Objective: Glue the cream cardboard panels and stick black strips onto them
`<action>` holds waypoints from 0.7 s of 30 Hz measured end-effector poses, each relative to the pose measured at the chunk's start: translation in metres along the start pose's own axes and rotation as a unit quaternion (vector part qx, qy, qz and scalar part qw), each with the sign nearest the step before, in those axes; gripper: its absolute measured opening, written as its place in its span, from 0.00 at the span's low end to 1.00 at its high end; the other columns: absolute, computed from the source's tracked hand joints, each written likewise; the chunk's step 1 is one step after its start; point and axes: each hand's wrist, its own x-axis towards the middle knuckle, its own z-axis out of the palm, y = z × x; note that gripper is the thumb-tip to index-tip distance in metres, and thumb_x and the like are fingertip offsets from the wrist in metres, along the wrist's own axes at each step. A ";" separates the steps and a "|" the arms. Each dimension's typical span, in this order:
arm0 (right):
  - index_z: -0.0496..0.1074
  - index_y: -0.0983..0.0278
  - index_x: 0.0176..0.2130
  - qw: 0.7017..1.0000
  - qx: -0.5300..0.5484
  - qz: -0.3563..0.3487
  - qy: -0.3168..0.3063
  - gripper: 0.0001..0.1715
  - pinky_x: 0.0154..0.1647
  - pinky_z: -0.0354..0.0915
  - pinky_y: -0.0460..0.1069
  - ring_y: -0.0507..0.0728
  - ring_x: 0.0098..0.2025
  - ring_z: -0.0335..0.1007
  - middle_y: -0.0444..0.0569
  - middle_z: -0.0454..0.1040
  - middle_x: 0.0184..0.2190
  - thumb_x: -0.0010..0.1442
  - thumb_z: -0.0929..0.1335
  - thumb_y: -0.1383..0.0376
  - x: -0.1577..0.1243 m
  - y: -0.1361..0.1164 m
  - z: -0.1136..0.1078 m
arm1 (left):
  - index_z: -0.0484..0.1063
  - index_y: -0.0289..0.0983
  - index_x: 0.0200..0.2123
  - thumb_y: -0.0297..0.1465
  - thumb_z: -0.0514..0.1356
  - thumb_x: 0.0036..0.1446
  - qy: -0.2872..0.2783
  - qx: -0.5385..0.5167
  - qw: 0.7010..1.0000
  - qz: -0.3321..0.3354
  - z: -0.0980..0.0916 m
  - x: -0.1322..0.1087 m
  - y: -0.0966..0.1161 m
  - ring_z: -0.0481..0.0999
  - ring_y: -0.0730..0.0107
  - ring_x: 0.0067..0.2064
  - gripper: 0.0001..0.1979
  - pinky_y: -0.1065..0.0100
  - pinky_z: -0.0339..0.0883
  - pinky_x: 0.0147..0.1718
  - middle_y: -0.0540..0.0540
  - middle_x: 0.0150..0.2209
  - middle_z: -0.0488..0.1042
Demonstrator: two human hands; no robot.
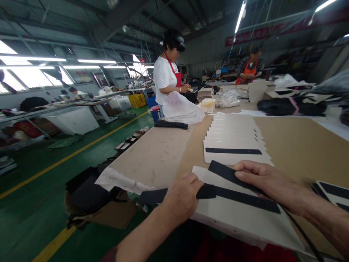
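At the near table edge my left hand [181, 196] is closed around a black strip [152, 195], whose ends stick out on both sides of the fist. Pinched between thumb and fingers of my right hand [259, 176] is another black strip [222, 171], slanting over a white panel [201, 173]. On that panel lies a dark band [248, 199], close to the right end of the strip in my left hand. Beyond my hands, a row of overlapping white panels [231, 127] lies on the table, the nearest with a black band [233, 150] across it.
More banded panels [335, 193] lie at the right. A bundle of black strips [171, 125] and a white plastic sheet [181, 107] are on the far left table edge. An open cardboard box [114, 214] stands on the floor. A co-worker [167, 76] stands behind the table.
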 end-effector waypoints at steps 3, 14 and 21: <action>0.72 0.60 0.33 0.992 -0.121 -0.031 -0.027 0.13 0.20 0.49 0.43 0.48 0.21 0.54 0.39 0.66 0.22 0.57 0.68 0.54 0.041 0.001 0.016 | 0.73 0.37 0.48 0.22 0.52 0.57 0.002 0.043 0.999 0.000 0.018 0.018 -0.016 0.68 0.55 0.52 0.18 0.58 0.65 0.51 0.42 0.48 0.72; 0.76 0.63 0.33 0.967 -0.238 -0.064 -0.061 0.10 0.28 0.56 0.48 0.52 0.26 0.63 0.43 0.73 0.24 0.57 0.66 0.61 0.111 0.018 0.037 | 0.71 0.36 0.49 0.25 0.56 0.56 0.040 0.011 0.999 0.022 0.050 0.016 -0.036 0.65 0.57 0.49 0.16 0.60 0.64 0.52 0.42 0.48 0.72; 0.76 0.63 0.35 0.946 -0.309 -0.069 -0.066 0.11 0.31 0.58 0.48 0.54 0.29 0.66 0.45 0.74 0.26 0.57 0.65 0.62 0.125 0.023 0.035 | 0.71 0.36 0.48 0.28 0.60 0.56 0.048 0.020 0.998 0.021 0.053 0.017 -0.036 0.65 0.57 0.48 0.15 0.59 0.66 0.51 0.43 0.47 0.71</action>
